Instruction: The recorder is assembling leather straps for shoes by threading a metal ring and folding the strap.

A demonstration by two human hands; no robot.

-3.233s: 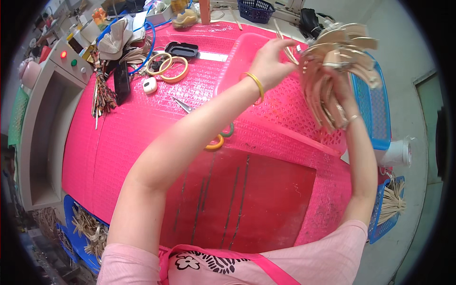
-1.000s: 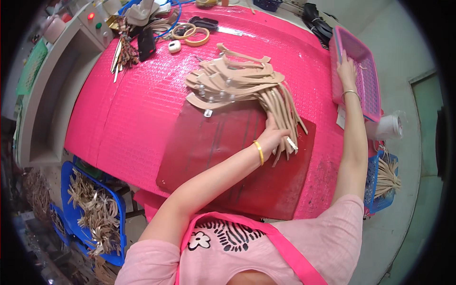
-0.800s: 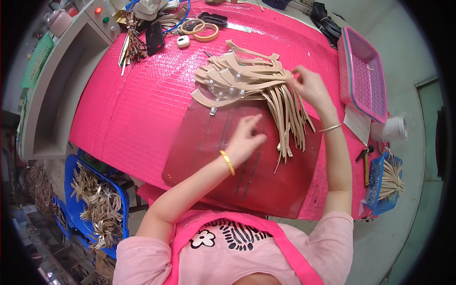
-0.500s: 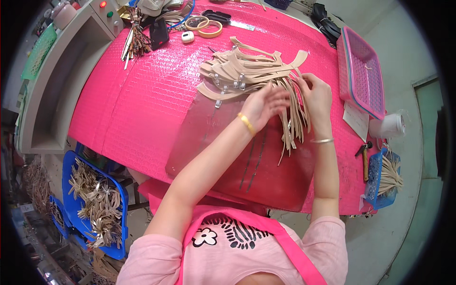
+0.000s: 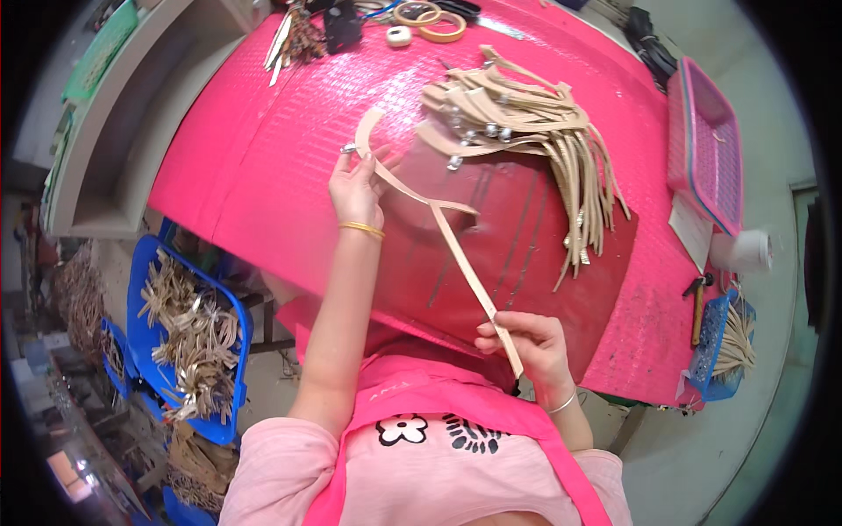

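A single beige strap (image 5: 456, 249) with a forked side piece stretches between my hands, slanting over the dark red mat (image 5: 561, 324). My left hand (image 5: 358, 186) grips it near its curved wide end, where a small shiny metal or clear clip (image 5: 348, 149) sticks out. The fingers of my right hand (image 5: 533, 344) pinch the narrow lower end, close to my apron. Beyond my hands, a pile of similar beige straps (image 5: 526, 114) lies on the mat's far edge, several with shiny clips, their thin ends hanging toward the right.
A pink table cover (image 5: 263, 167) spreads under everything. At the back lie tape rolls (image 5: 441, 26) and a small white case (image 5: 398, 36). Right are a pink basket (image 5: 706, 149), a hammer (image 5: 697, 311) and a blue basket (image 5: 724, 351) of strips. A blue bin (image 5: 232, 412) stands lower left.
One strap has come out of the pile and is now held between both hands. My left hand moved left, my right hand down toward my body. The view has shifted slightly.
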